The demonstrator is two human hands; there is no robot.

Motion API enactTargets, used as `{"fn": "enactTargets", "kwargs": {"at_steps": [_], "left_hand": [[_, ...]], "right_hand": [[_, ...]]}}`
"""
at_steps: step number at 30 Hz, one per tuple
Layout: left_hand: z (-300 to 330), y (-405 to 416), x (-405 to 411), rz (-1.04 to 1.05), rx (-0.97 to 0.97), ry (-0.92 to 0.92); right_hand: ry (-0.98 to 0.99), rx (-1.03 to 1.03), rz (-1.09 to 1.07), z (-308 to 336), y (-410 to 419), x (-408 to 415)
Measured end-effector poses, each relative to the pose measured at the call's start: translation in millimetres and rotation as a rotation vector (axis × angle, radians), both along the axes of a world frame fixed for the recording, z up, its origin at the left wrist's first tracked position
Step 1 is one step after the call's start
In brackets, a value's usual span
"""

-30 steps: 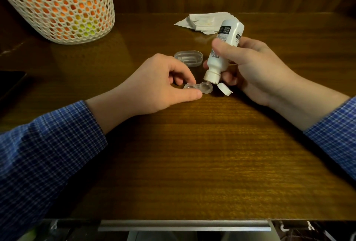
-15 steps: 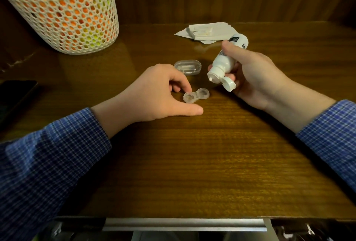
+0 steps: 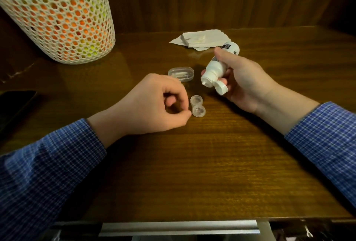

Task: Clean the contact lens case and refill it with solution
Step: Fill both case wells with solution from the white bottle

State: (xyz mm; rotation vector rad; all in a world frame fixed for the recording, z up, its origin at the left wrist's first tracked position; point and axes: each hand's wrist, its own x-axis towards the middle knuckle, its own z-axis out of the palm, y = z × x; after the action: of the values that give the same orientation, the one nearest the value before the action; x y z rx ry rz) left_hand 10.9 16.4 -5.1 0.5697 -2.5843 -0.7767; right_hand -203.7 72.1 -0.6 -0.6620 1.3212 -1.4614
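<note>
A small clear two-well lens case (image 3: 197, 106) lies open on the wooden table (image 3: 192, 163), one well toward me and one away. My left hand (image 3: 154, 105) sits just left of it, fingers curled, thumb and fingertip at the case's left edge. My right hand (image 3: 242, 84) grips a white solution bottle (image 3: 217, 67), tilted with its nozzle pointing down-left above the table; its flip cap (image 3: 221, 87) hangs open. The nozzle is apart from the case, up and to the right of it.
A clear oval lid or box (image 3: 181, 73) lies behind my left hand. Folded white tissues (image 3: 202, 39) lie at the back. A white mesh basket (image 3: 57, 22) stands at the back left. A dark flat object (image 3: 15, 105) lies at the left edge.
The bottle has lifted off the case and drawn back to the right. My left hand has turned the case from lying sideways to lying front-to-back.
</note>
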Motion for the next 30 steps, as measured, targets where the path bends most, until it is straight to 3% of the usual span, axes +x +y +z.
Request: {"fn": "enactTargets", "kwargs": {"at_steps": [4,15,30], "left_hand": [[-5,-8,-6,0.082,-0.002,0.012],[-8,-10,-20,0.07,0.135,-0.054],[-10,-11,-11,0.118,0.012,0.016]], "right_hand": [[-0.004,-0.005,-0.007,-1,0,0],[-0.049,-0.002,-0.028,-1,-1,-2],[0.212,-0.096,0.032,-6,3,4]]}}
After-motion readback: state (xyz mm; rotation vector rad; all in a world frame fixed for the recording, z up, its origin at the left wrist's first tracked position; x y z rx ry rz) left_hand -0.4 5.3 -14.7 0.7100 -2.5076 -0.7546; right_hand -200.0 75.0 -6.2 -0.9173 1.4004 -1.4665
